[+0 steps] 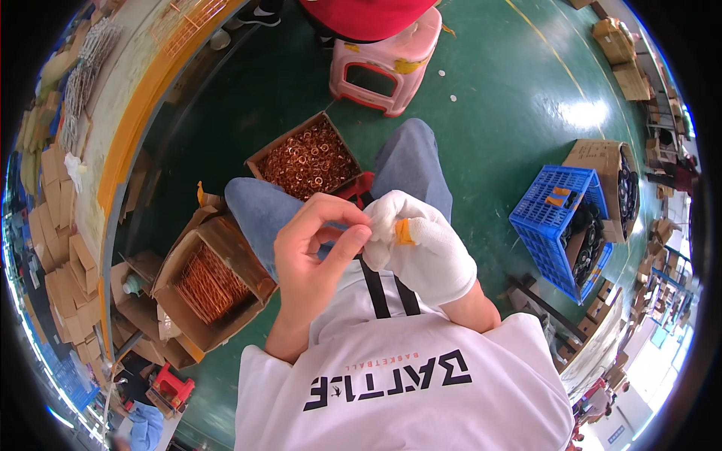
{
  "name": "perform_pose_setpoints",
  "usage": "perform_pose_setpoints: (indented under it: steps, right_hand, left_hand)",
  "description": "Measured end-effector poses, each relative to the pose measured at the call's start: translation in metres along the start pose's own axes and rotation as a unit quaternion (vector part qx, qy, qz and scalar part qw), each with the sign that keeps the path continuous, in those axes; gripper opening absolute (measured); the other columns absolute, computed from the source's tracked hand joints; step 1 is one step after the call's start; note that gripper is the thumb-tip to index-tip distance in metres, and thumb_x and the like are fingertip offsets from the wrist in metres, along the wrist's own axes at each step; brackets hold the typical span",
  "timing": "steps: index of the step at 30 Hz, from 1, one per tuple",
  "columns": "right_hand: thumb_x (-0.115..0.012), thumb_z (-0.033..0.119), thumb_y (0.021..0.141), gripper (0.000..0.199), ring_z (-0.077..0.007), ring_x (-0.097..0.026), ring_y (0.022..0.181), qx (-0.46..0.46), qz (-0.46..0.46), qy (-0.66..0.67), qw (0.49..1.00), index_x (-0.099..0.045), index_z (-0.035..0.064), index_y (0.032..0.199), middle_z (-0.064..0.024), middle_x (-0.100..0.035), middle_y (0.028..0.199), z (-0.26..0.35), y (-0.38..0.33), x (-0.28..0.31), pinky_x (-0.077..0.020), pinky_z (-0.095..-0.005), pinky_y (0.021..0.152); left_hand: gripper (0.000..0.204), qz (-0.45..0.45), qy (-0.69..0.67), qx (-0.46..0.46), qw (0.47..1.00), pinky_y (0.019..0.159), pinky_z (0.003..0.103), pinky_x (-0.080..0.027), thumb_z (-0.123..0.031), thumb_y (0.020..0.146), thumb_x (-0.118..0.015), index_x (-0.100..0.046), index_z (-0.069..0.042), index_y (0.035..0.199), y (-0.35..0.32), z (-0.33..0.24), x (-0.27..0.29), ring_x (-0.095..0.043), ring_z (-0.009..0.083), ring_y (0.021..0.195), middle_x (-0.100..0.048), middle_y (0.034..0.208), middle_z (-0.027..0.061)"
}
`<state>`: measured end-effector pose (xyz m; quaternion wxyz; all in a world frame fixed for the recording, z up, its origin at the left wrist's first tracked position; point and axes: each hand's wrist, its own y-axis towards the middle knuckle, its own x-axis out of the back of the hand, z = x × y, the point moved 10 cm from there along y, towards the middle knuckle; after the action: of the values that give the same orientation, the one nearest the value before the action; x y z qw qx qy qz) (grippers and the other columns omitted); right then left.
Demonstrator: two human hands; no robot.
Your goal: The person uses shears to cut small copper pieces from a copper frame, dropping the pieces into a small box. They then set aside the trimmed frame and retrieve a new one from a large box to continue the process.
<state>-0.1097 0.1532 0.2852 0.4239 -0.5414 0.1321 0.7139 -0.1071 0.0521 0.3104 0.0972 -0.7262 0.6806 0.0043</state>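
Over my lap, my left hand [314, 244] is bare, with its thumb and index finger pinched together. My right hand [421, 240] wears a white knit glove, and an orange band [404, 231] wraps one of its fingers. The fingertips of both hands meet in front of my body. Whatever lies between them is hidden or too small to make out. Just past my knees stands an open cardboard box [259, 161] full of copper-coloured rings [312, 156]. To my left, another open box [169, 301] holds bundled copper-coloured pieces [212, 283].
A pink plastic stool [383, 71] stands ahead, with a person in red [368, 15] on it. On the right are a blue crate [553, 199] and a cardboard box [594, 156] with dark parts. A yellow-edged bench [124, 150] runs along the left. The floor [489, 135] is green.
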Motion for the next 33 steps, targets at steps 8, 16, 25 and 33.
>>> perform_pose_setpoints:
  steps: [8,16,25,33]
  right_hand:
    - [-0.054,0.017,0.084,0.019,-0.0166,-0.054,0.070,-0.027,-0.025,0.025,0.999,-0.055,0.0011,0.094,-0.0085,-0.057,0.092,-0.012,0.004,0.001,-0.0433,-0.0284,0.064]
    - [-0.045,0.001,0.079,0.018,-0.0164,-0.054,0.071,-0.021,-0.080,-0.037,0.996,-0.055,0.0005,0.094,-0.0081,-0.058,0.088,-0.006,0.003,0.000,-0.0439,-0.0282,0.065]
    - [-0.054,0.015,0.081,0.020,-0.0128,-0.056,0.079,-0.010,-0.117,-0.180,0.977,-0.055,0.0007,0.095,-0.0052,-0.057,0.087,0.003,0.001,0.006,-0.0454,-0.0255,0.070]
    - [-0.045,0.001,0.078,0.018,-0.0097,-0.053,0.081,0.008,-0.146,-0.198,0.969,-0.055,0.0002,0.092,-0.0057,-0.055,0.093,0.007,0.001,0.007,-0.0429,-0.0229,0.071]
  left_hand:
    - [0.033,-0.076,0.242,-0.334,0.908,0.060,0.023,-0.051,0.008,0.068,-0.072,-0.064,-0.002,0.098,-0.016,-0.074,-0.006,-0.062,0.0164,0.073,-0.060,0.099,0.0108]
    - [0.029,-0.025,0.278,-0.355,0.892,0.063,0.026,-0.052,0.003,0.065,-0.074,-0.068,-0.004,0.091,-0.011,-0.066,-0.010,-0.063,0.0205,0.076,-0.065,0.091,0.0077]
    - [0.030,-0.024,0.266,-0.333,0.904,0.063,0.027,-0.052,0.003,0.064,-0.075,-0.066,-0.004,0.092,-0.009,-0.059,-0.009,-0.063,0.0209,0.076,-0.066,0.089,0.0072]
    - [0.031,-0.001,0.244,-0.317,0.916,0.062,0.026,-0.051,-0.006,0.066,-0.077,-0.065,-0.004,0.095,-0.008,-0.056,-0.007,-0.063,0.0210,0.077,-0.066,0.092,0.0077]
